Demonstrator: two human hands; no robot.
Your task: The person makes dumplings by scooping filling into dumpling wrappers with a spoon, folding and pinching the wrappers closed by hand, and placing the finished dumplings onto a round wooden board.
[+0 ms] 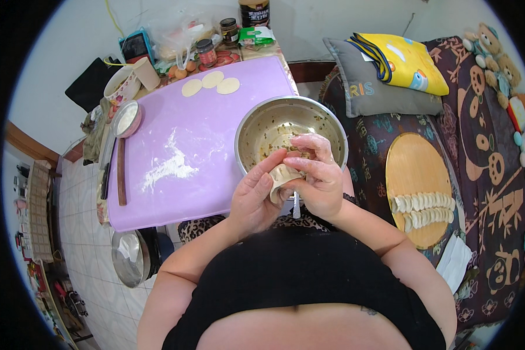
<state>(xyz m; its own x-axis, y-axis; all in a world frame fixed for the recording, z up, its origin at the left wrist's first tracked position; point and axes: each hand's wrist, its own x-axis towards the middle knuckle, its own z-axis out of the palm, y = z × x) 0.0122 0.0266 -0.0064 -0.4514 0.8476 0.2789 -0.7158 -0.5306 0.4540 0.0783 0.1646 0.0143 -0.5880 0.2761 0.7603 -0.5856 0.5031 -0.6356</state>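
My left hand (pixel 256 194) and my right hand (pixel 317 177) both hold a folded dumpling (pixel 282 177) near the front rim of a steel mixing bowl. Its dough edge is pinched between my fingers. The steel bowl (pixel 341 131) has filling with green bits stuck to its inside, and a metal spoon handle (pixel 296 205) shows below my hands. On the purple mat (pixel 218 144) lie several round dough wrappers (pixel 213 79), a patch of white flour (pixel 170 168) and a wooden rolling pin (pixel 121 175). Two rows of shaped dumplings (pixel 424 203) lie on a round wooden board (pixel 415 166) at right.
A small bowl of flour (pixel 127 120) and a knife (pixel 106 175) are at the mat's left edge. Behind stand a paper cup (pixel 146 73), eggs (pixel 180 74) and jars (pixel 206 52). A grey pillow (pixel 393 98) with a folded yellow cloth (pixel 402 61) lies at back right.
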